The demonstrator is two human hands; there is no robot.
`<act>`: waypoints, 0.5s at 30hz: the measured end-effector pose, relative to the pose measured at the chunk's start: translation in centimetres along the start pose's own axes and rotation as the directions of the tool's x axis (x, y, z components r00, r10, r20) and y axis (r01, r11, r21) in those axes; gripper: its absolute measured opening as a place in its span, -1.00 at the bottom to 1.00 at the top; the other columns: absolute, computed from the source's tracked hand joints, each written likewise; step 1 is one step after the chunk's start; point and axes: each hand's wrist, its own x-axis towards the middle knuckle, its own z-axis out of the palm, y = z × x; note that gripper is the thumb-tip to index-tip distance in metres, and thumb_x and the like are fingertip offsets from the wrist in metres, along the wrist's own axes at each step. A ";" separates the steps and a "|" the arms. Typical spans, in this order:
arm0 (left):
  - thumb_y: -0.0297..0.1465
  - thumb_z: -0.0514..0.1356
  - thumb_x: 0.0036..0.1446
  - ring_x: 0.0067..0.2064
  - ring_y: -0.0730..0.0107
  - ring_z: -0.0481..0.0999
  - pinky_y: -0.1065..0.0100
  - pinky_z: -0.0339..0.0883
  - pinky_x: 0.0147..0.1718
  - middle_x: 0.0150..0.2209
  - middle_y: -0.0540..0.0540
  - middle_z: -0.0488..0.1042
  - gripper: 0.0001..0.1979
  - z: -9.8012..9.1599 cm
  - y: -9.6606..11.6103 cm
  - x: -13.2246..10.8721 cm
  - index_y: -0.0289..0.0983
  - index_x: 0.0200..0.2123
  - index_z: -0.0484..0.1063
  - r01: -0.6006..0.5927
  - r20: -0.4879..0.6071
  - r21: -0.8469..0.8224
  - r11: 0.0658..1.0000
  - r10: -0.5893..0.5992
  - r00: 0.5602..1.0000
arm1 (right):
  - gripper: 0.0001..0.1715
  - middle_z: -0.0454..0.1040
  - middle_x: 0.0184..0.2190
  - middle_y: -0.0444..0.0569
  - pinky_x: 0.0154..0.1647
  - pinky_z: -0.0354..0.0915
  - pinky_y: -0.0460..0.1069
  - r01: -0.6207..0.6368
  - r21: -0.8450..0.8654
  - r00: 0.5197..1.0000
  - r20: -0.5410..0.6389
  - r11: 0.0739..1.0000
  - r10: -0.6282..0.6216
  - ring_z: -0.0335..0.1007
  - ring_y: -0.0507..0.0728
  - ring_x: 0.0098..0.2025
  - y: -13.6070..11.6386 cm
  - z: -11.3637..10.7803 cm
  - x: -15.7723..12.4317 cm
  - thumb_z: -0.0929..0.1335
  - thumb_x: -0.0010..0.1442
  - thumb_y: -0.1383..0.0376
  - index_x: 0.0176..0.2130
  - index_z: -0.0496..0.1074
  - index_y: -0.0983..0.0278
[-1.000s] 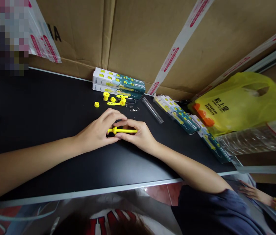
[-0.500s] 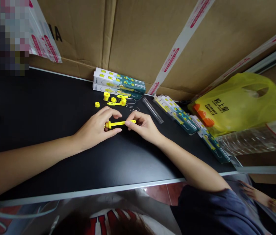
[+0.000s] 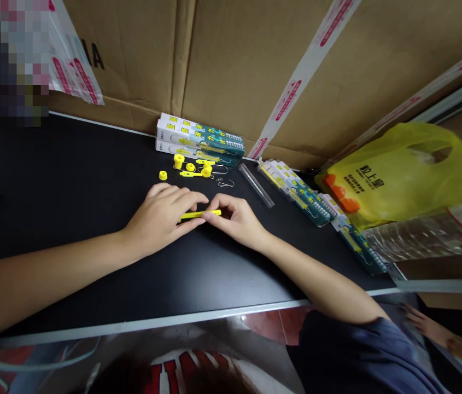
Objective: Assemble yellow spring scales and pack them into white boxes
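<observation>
We see the right hand (image 3: pixel 239 220) pinching the yellow rod (image 3: pixel 194 215) near its right end; the left hand (image 3: pixel 155 219) closes round the other end, hiding it. Rod sits between both hands, over the black table (image 3: pixel 132 290). Beyond, we note small yellow parts (image 3: pixel 179 161) and a clear tube (image 3: pixel 256 185).

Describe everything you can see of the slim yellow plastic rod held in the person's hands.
The slim yellow plastic rod is bright, straight and narrow, apparently of hard plastic. Its right end looks rounded, with a small dark spot that may be a hole; the left end is hidden in the person's left hand. It lies almost level across the picture, right end slightly higher. The right hand pinches it near the exposed end, above the black tabletop.
</observation>
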 end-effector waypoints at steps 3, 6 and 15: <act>-0.30 0.12 0.35 -0.18 0.21 0.59 0.24 0.36 -0.16 -0.20 -0.08 0.61 -0.77 0.4 -0.2 -0.2 -0.23 -0.01 0.44 -0.019 0.070 -0.022 1.000 0.020 0.997 | -0.56 0.34 -0.50 -0.18 -0.42 0.15 -0.07 0.023 -0.092 0.999 0.037 0.996 -0.019 0.17 -0.01 -0.46 -0.3 0.2 -0.4 0.42 0.20 -0.04 -0.38 0.39 0.26; -0.36 0.07 0.37 -0.09 0.24 0.60 0.28 0.40 -0.10 -0.09 -0.10 0.62 -0.75 0.5 -0.3 -0.2 -0.25 0.03 0.44 -0.005 0.051 -0.058 0.998 0.008 0.999 | -0.68 0.47 -0.37 -0.10 -0.30 0.26 -0.03 0.100 -0.280 0.995 0.051 0.955 -0.089 0.30 0.05 -0.37 -0.1 -1.6 0.1 0.32 0.33 0.05 -0.20 0.45 0.26; -0.40 0.05 0.32 -0.03 0.25 0.61 0.26 0.43 -0.01 -0.03 -0.09 0.62 -0.68 0.0 0.0 0.0 -0.24 0.05 0.49 0.026 0.043 -0.123 0.992 -0.021 0.999 | -0.71 0.48 -0.06 0.16 0.07 0.33 0.20 -0.006 -0.890 0.994 -0.055 0.457 -0.096 0.35 0.32 -0.02 3.4 -6.2 2.3 0.28 0.29 0.34 -0.04 0.49 0.31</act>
